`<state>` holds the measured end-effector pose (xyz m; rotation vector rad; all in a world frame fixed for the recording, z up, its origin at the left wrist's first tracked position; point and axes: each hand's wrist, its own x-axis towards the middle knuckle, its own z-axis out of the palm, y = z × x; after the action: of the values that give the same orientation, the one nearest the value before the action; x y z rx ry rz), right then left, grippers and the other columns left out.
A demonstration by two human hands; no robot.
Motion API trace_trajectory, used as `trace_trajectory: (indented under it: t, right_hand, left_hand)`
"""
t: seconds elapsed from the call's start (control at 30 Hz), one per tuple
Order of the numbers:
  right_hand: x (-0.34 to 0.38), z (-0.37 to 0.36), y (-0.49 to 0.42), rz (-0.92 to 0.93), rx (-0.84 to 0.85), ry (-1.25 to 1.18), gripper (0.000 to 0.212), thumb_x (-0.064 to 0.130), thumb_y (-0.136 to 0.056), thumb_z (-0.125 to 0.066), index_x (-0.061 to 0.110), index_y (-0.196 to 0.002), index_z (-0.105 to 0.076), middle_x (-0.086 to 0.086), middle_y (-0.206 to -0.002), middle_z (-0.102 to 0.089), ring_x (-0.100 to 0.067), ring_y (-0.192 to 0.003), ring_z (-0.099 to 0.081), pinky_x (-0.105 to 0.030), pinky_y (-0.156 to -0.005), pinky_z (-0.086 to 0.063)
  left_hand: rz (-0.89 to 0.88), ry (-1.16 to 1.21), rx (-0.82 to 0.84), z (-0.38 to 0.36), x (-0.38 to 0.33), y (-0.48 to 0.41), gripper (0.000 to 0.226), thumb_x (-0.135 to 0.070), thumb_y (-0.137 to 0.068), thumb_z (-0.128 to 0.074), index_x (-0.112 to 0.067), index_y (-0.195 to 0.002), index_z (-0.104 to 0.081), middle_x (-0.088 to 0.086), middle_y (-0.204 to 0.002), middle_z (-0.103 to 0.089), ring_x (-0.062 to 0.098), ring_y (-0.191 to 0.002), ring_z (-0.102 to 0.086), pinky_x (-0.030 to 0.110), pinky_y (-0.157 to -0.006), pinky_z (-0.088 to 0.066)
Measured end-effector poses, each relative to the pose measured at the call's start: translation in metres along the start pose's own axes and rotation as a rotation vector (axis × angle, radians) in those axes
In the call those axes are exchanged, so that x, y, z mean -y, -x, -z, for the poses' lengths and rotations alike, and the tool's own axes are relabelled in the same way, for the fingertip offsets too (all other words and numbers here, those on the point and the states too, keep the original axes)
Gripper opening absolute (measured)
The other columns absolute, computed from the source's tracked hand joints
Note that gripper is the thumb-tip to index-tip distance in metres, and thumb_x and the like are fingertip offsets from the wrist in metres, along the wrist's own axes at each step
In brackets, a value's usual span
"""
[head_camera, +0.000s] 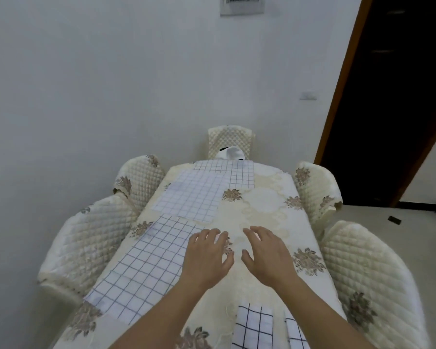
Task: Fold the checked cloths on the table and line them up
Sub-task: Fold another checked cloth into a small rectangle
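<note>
White walls frame a long table (pixel 262 212) under a cream floral cover, five quilted chairs (pixel 86 243) around it. Three checked cloths lie flat along the left: near (pixel 141 268), middle (pixel 189 197), far (pixel 232 173). Two folded cloths (pixel 253 326) sit at the near edge. Left hand (pixel 208 258) and right hand (pixel 267 255) hover loose-fingered, grasping nothing.
</note>
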<state>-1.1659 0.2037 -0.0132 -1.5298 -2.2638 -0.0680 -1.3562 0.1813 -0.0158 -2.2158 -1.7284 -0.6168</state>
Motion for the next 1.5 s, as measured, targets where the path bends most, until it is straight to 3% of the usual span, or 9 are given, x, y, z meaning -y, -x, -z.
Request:
trace_trajectory:
  t: [0.2, 0.4, 0.67, 1.0, 1.1, 1.23, 1.5]
  right_hand:
    - [0.016, 0.005, 0.006, 0.063, -0.03, 0.03, 0.049, 0.048, -0.084, -0.055, 0.022, -0.125, -0.063, -0.003, -0.126, -0.065, -0.024, -0.119, -0.061, -0.041, -0.094, -0.053]
    - [0.07, -0.011, 0.007, 0.253, 0.002, -0.031, 0.051, 0.048, -0.087, -0.048, 0.02, -0.127, -0.062, -0.005, -0.129, -0.064, -0.026, -0.122, -0.058, -0.045, -0.098, -0.051]
    - [0.2, -0.052, 0.024, 0.584, 0.101, -0.161, 0.05, 0.043, -0.084, -0.068, 0.018, -0.126, -0.062, -0.009, -0.13, -0.064, -0.029, -0.122, -0.059, -0.048, -0.097, -0.05]
    - [0.372, -0.08, 0.05, 0.92, 0.181, -0.28, 0.046, 0.042, -0.087, -0.055, 0.019, -0.126, -0.059, -0.005, -0.127, -0.061, -0.026, -0.119, -0.056, -0.044, -0.097, -0.048]
    - [0.416, -0.099, 0.047, 0.939, 0.21, -0.253, 0.046, 0.042, -0.088, -0.055, 0.019, -0.127, -0.059, -0.006, -0.129, -0.06, -0.026, -0.124, -0.054, -0.045, -0.099, -0.046]
    - [0.482, -0.128, 0.031, 0.945, 0.245, -0.211, 0.054, 0.049, -0.09, -0.037, 0.019, -0.129, -0.057, -0.007, -0.132, -0.059, -0.027, -0.128, -0.052, -0.046, -0.102, -0.044]
    - [0.614, -0.168, -0.016, 0.884, 0.289, -0.173, 0.053, 0.046, -0.092, -0.046, 0.019, -0.137, -0.052, -0.009, -0.139, -0.055, -0.029, -0.128, -0.05, -0.046, -0.107, -0.04]
  left_hand:
    - [0.054, -0.055, 0.01, 0.013, 0.007, 0.017, 0.051, -0.055, -0.084, -0.049, -0.022, -0.119, -0.066, -0.002, -0.115, -0.068, 0.021, -0.104, -0.063, 0.042, -0.089, -0.052]
    - [0.187, -0.162, 0.024, 0.039, 0.034, 0.069, 0.055, -0.056, -0.085, -0.048, -0.019, -0.121, -0.065, 0.0, -0.116, -0.068, 0.023, -0.104, -0.064, 0.043, -0.088, -0.053]
    - [0.56, -0.31, 0.127, 0.102, 0.097, 0.202, 0.052, -0.057, -0.084, -0.046, -0.021, -0.118, -0.064, -0.002, -0.109, -0.067, 0.024, -0.096, -0.063, 0.04, -0.078, -0.05]
    - [0.873, -0.449, 0.119, 0.174, 0.173, 0.332, 0.052, -0.055, -0.082, -0.047, -0.02, -0.116, -0.065, 0.0, -0.109, -0.068, 0.024, -0.097, -0.063, 0.039, -0.08, -0.048]
    - [0.907, -0.443, 0.126, 0.178, 0.212, 0.358, 0.055, -0.055, -0.084, -0.044, -0.018, -0.118, -0.065, 0.002, -0.112, -0.067, 0.026, -0.098, -0.063, 0.04, -0.08, -0.049]
    - [0.895, -0.407, 0.127, 0.181, 0.279, 0.386, 0.054, -0.053, -0.084, -0.044, -0.017, -0.117, -0.066, 0.003, -0.11, -0.068, 0.027, -0.096, -0.064, 0.041, -0.079, -0.052]
    - [0.816, -0.39, 0.122, 0.205, 0.43, 0.414, 0.053, -0.052, -0.083, -0.05, -0.015, -0.118, -0.065, 0.006, -0.111, -0.068, 0.027, -0.094, -0.063, 0.04, -0.077, -0.05]
